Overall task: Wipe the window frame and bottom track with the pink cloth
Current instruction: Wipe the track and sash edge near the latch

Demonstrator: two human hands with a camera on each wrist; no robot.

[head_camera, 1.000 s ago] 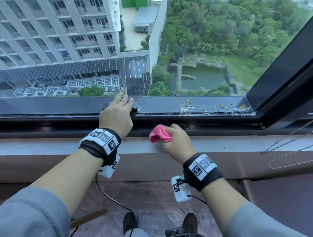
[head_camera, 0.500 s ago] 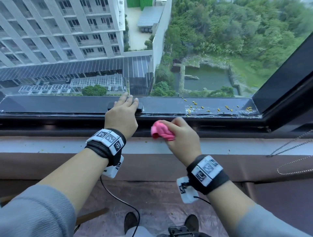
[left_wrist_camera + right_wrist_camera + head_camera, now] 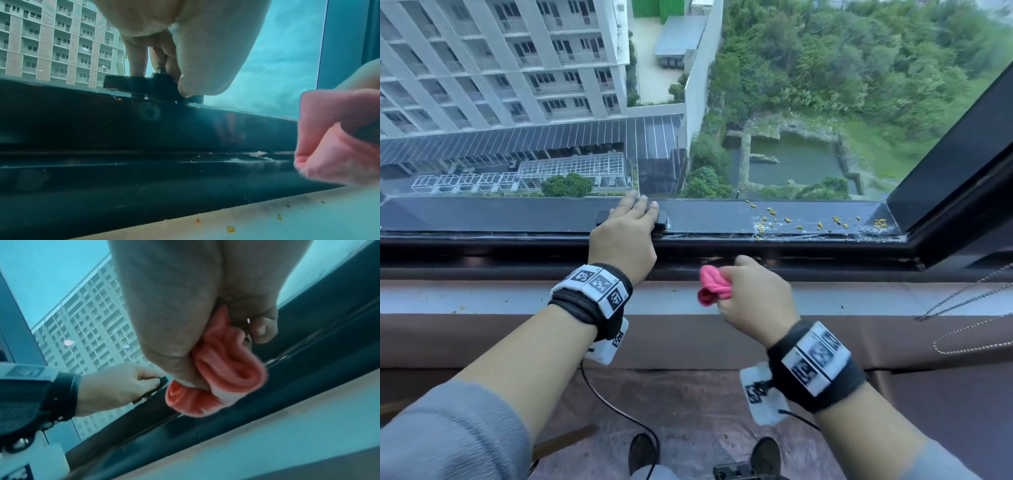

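Note:
My right hand (image 3: 751,298) grips the bunched pink cloth (image 3: 712,287), which sticks out to the left of the fist, just above the pale sill (image 3: 482,298) and in front of the dark bottom track (image 3: 825,262). In the right wrist view the pink cloth (image 3: 222,376) is folded tight under the thumb. My left hand (image 3: 625,236) grips the black window handle (image 3: 662,219) on the dark lower window frame (image 3: 500,216). In the left wrist view its fingers (image 3: 135,55) curl over the black handle (image 3: 139,85), and white dust lies in the track (image 3: 257,155).
Yellow crumbs (image 3: 791,219) are scattered on the frame toward the right corner, with more on the sill (image 3: 230,229). A bead chain (image 3: 969,325) hangs at the right. The slanted side frame (image 3: 945,164) rises on the right. A brown ledge (image 3: 688,342) runs below the sill.
My right hand with the pink cloth rose toward the track, then dropped back slightly and turned so the cloth points left. The left hand stays on the handle.

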